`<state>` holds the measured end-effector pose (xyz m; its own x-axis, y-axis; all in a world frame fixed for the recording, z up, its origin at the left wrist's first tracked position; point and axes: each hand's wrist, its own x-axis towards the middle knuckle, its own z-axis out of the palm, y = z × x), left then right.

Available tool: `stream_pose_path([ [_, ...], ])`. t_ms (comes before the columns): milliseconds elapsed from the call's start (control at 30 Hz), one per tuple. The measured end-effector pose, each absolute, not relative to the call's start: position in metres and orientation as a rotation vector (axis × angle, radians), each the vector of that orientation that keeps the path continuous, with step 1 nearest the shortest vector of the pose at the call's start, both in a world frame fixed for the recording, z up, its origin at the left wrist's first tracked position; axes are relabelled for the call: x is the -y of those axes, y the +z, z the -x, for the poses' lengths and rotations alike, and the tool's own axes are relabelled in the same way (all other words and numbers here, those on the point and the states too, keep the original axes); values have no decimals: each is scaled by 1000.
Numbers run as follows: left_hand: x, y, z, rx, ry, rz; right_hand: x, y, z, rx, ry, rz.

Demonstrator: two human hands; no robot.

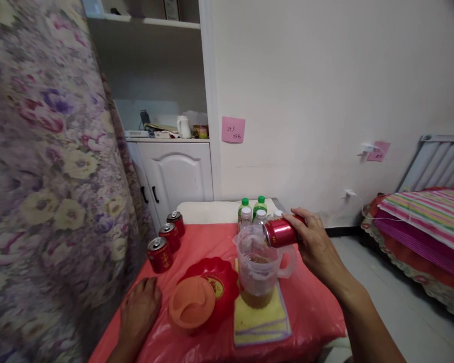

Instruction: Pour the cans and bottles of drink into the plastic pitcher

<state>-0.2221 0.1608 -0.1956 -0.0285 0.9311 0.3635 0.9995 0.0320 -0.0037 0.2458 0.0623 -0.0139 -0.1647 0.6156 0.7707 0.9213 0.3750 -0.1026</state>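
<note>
Right hand (313,241) grips a red drink can (282,232), fingers wrapped round its body, holding it tipped on its side with the mouth over the rim of a clear plastic pitcher (258,267) that contains brown liquid and stands on a yellow folded cloth (261,317). Left hand (140,308) rests flat and empty, fingers loosely spread, on the red plastic table cover (310,307), just left of an orange lid (192,303) lying on a red dish (221,282). Beyond the left hand stand three more red cans (169,237); beyond the pitcher, a cluster of small capped bottles (254,210).
</note>
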Motion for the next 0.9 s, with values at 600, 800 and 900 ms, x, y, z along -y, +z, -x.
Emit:
stream_pose_path([
  [600, -157, -191, 218, 2018, -341, 1957, -62, -10, -244, 1897, -543, 1350],
  [800, -157, -193, 219, 2027, -347, 1947, -64, -10, -249, 1920, -562, 1365],
  [900, -157, -193, 220, 2031, -364, 1949, -65, -9, -252, 1932, -574, 1367],
])
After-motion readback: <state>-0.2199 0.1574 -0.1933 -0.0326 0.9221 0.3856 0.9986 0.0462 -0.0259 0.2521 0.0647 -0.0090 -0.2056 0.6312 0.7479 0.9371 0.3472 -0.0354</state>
